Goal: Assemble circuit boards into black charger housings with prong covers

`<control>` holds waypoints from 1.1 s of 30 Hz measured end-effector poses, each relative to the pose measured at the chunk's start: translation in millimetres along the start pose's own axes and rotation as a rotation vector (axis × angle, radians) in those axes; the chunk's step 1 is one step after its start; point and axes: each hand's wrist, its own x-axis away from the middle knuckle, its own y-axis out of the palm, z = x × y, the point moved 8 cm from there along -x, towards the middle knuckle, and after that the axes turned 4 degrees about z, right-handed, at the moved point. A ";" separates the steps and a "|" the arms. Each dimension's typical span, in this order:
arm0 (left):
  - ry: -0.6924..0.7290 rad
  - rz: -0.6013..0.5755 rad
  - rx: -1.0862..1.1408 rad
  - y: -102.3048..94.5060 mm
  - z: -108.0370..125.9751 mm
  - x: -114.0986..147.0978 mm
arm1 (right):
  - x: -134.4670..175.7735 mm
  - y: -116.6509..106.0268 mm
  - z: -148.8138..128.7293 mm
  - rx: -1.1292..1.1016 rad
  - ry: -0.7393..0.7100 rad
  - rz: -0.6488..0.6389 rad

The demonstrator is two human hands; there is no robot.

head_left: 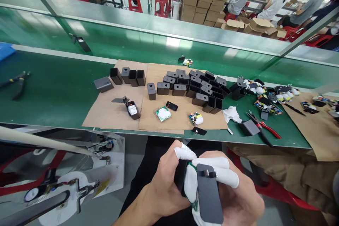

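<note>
Low in the view, over my lap, my left hand [164, 180] is closed around a black plastic charger case [180, 174], with a white finger cot on the thumb. My right hand [241, 194], wearing white cots on its fingers, grips a green circuit board [191, 185] coated in white compound. The board is at the mouth of the case; how far inside it sits is hidden. A dark end cover [209, 197] with two metal plug prongs lies over the board's side, in front of my right palm.
Many black cases [180, 90] stand on brown cardboard [116, 120]. Two loose boards [163, 113] and a partly filled case [132, 110] lie nearer. To the right are red-handled pliers [265, 125], a white cloth [232, 114] and piled boards [267, 104]. A green conveyor [127, 42] runs behind.
</note>
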 end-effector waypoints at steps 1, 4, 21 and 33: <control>-0.005 -0.001 -0.003 0.1 0.0 -0.1 | -0.6 -0.5 -0.3 0.010 0.002 0.004; -0.018 -0.006 -0.015 0.2 0.3 -0.4 | -1.6 -0.8 -0.9 0.026 0.003 -0.003; -0.217 0.171 0.255 1.7 -6.3 -9.8 | 9.3 4.1 15.4 0.303 0.147 -0.154; -0.210 0.194 0.106 0.0 -9.3 -9.1 | 10.4 9.9 23.8 0.210 0.383 -0.060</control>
